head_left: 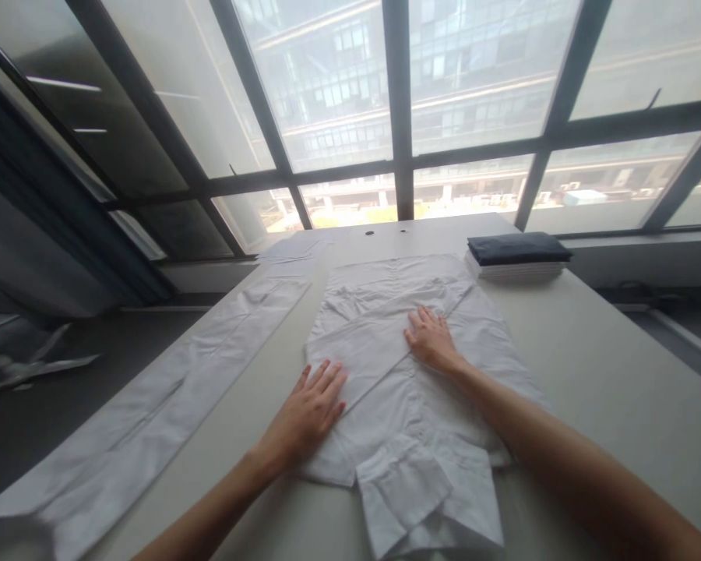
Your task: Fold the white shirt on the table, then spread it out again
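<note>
A white shirt (pixel 385 343) lies flat on the pale table (pixel 590 366), its collar towards me at the near edge and its sleeves folded across the body. My left hand (pixel 312 409) rests flat on the shirt's left side with its fingers spread. My right hand (pixel 429 339) lies flat near the middle of the shirt, pressing on a folded sleeve, fingers stretched out. Neither hand holds anything.
A long white garment (pixel 169 405) is laid out along the table's left edge. A stack of folded clothes (pixel 517 257), dark on top and white below, sits at the far right corner. Large windows stand behind the table; dark floor lies to the left.
</note>
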The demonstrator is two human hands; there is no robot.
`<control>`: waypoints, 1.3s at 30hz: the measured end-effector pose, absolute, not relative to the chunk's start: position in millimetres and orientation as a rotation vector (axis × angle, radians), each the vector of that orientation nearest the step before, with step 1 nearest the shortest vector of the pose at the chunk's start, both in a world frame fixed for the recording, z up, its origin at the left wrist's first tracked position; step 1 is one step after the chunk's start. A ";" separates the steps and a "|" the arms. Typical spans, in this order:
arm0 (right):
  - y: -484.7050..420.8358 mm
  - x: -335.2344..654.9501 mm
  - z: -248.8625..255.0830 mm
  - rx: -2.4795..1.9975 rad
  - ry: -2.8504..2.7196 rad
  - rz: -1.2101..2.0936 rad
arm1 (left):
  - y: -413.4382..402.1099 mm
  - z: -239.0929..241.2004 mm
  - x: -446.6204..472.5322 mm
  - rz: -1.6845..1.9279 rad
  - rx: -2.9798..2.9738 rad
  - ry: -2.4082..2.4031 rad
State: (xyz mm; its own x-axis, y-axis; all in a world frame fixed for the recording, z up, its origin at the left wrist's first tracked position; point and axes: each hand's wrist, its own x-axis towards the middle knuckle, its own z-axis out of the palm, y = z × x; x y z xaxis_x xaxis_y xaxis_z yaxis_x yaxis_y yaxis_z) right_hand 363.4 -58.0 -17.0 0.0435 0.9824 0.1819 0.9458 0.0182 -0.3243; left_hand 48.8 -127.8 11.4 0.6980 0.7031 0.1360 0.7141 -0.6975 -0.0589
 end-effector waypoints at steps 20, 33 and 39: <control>-170.8 467.5 -29.1 -1.993 -2.083 -0.032 | -71.8 -10.1 58.9 -0.349 -2.733 -1.386; -144.7 465.5 -30.7 -2.053 -2.153 -0.045 | -47.1 -19.3 57.7 -0.278 -2.687 -1.446; -99.9 470.1 -21.1 -2.065 -2.168 0.008 | -9.7 -12.9 72.1 -0.209 -2.671 -1.522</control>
State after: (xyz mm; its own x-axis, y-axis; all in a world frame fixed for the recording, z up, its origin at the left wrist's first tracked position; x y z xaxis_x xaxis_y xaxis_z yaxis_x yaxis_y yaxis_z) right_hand 470.1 -99.9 -21.1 -0.0432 0.9937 0.1030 0.9930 0.0541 -0.1050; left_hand 72.1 -9.7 -12.9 0.5031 0.8516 0.1470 0.8598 -0.5105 0.0146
